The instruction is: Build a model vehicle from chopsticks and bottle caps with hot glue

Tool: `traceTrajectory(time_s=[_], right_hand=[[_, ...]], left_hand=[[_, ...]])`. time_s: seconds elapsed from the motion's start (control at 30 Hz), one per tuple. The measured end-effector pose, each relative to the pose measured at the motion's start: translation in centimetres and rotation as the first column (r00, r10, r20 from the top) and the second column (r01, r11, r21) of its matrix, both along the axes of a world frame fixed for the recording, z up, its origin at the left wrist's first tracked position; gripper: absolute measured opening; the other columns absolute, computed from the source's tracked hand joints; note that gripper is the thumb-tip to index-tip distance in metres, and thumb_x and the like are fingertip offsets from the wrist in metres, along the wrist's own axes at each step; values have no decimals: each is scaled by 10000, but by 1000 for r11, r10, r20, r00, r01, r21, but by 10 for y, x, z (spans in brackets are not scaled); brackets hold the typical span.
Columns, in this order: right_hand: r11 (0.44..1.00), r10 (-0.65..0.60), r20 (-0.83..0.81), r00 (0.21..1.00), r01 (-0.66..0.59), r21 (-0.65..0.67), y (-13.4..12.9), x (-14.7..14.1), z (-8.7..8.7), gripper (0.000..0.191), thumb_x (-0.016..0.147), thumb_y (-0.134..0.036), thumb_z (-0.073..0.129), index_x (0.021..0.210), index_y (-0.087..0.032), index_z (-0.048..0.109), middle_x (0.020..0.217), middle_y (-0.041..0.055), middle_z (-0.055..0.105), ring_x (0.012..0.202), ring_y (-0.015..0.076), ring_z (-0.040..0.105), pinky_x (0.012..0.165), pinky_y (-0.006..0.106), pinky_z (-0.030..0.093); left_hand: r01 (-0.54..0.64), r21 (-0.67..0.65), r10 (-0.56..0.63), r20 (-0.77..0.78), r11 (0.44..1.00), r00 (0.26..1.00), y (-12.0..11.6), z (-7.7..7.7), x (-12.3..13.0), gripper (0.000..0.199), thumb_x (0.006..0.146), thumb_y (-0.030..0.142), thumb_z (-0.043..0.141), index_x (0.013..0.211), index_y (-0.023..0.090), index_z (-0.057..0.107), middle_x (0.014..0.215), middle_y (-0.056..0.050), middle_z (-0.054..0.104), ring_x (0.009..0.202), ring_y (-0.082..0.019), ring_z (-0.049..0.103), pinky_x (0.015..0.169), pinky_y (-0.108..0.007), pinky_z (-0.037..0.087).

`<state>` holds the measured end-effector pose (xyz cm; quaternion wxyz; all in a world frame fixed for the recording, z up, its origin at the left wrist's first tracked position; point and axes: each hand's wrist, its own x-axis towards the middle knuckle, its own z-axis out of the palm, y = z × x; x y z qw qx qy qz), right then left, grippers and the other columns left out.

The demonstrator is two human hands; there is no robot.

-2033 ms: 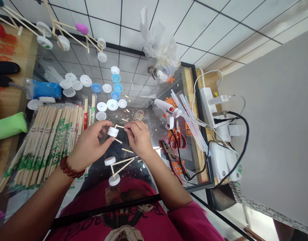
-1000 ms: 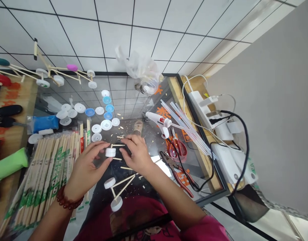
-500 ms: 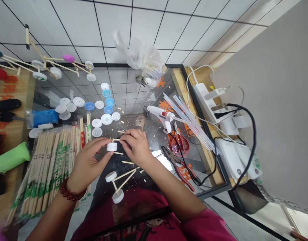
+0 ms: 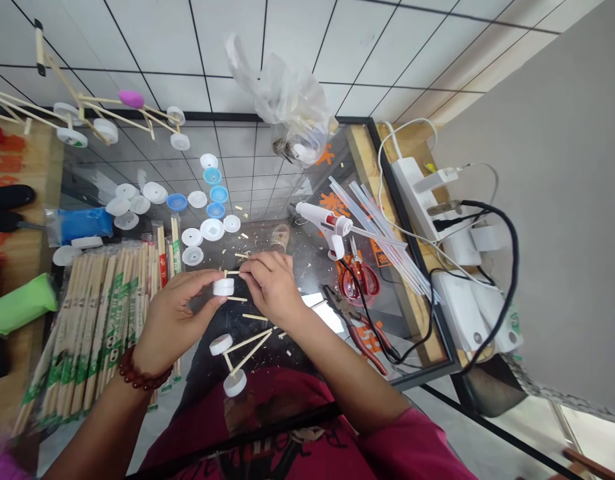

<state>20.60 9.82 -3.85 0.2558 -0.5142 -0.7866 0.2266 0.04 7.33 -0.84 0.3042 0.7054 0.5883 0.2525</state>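
Note:
My left hand (image 4: pixel 170 320) pinches a pair of white bottle caps (image 4: pixel 223 288), joined face to face like a wheel, between thumb and fingers. A short wooden stick (image 4: pixel 233 272) lies along the top of the caps, its right end held in the fingertips of my right hand (image 4: pixel 271 285). Whether stick and caps are joined cannot be made out. Below the hands rests a V-shaped stick frame (image 4: pixel 252 351) with a white cap wheel (image 4: pixel 234 383) at each end of its crosspiece. Loose cut sticks (image 4: pixel 255 317) lie close by on the glass tabletop.
A glue gun (image 4: pixel 325 223), red-handled scissors (image 4: pixel 358 280), pliers (image 4: pixel 355 327) and glue sticks (image 4: pixel 382 240) lie right, beside a power strip (image 4: pixel 417 193). Loose white and blue caps (image 4: pixel 212 230) are beyond the hands. Wrapped chopsticks (image 4: pixel 97 327) lie left; finished stick models (image 4: pixel 112 113) stand far left.
The camera view has shifted slightly. Both hands keep nearly the same pose, with the stick still at the top of the caps.

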Motion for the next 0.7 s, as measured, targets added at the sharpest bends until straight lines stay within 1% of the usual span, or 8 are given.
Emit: traceTrajectory(time_s=[0.2, 0.27, 0.37, 0.47, 0.53, 0.63, 0.7], right_hand=[[1000, -4, -12, 1000, 4, -15, 0, 1, 0, 162, 1041, -257, 555, 1057, -215, 710, 1087, 65, 749, 1045, 229, 616, 924, 401, 338], [1000, -7, -34, 999, 7, -4, -1, 1, 0, 186, 1031, -237, 543, 1115, -208, 706, 1109, 77, 746, 1061, 239, 621, 935, 407, 348], [1000, -11, -56, 998, 11, -3, -1, 4, -1, 280, 991, -163, 506, 1204, -203, 682, 1162, 96, 732, 1105, 253, 621, 958, 415, 366], [1000, -11, -77, 997, 10, -7, -3, 8, -1, 410, 892, -62, 478, 1224, -207, 670, 1204, 99, 712, 1146, 255, 616, 983, 417, 377], [1000, -18, -94, 995, 17, -6, -4, 10, 0, 469, 829, -28, 468, 1211, -208, 672, 1213, 95, 704, 1150, 251, 617, 990, 414, 381], [999, -38, -118, 992, 40, 17, -6, 12, 2, 475, 793, -31, 476, 1187, -201, 678, 1191, 93, 706, 1126, 249, 622, 978, 412, 387], [997, -68, -113, 991, 72, 28, -7, 13, 3, 411, 820, -70, 501, 1163, -201, 686, 1165, 93, 712, 1102, 254, 626, 968, 416, 390]], left_hand=[[-32, 36, 31, 41, 999, 999, 1, 1, 1, 300, 880, 400, 708, 1137, 254, 757, 1250, -71, 698, 1054, -233, 703, 802, -346, 629], [-28, 39, 27, 41, 999, 999, 1, 1, 0, 333, 867, 400, 721, 1162, 247, 746, 1251, -76, 690, 1059, -234, 698, 803, -344, 633], [-10, 46, 8, 33, 999, 999, 1, 1, -1, 365, 861, 384, 728, 1194, 236, 727, 1277, -83, 679, 1045, -229, 696, 807, -347, 635], [1, 51, -3, 21, 999, 1000, 0, 1, -2, 370, 875, 352, 709, 1225, 231, 707, 1292, -86, 668, 1032, -222, 696, 805, -343, 634], [18, 60, -19, 13, 998, 1000, 0, 2, -3, 375, 885, 336, 693, 1245, 230, 693, 1299, -86, 661, 1041, -223, 694, 807, -340, 633], [49, 71, -49, -3, 996, 999, 0, 2, -4, 406, 883, 325, 692, 1275, 225, 671, 1307, -88, 653, 1056, -225, 692, 811, -333, 632], [60, 72, -59, -14, 996, 998, 0, 1, -5, 414, 880, 320, 695, 1283, 228, 666, 1306, -84, 654, 1060, -226, 692, 812, -329, 631]])
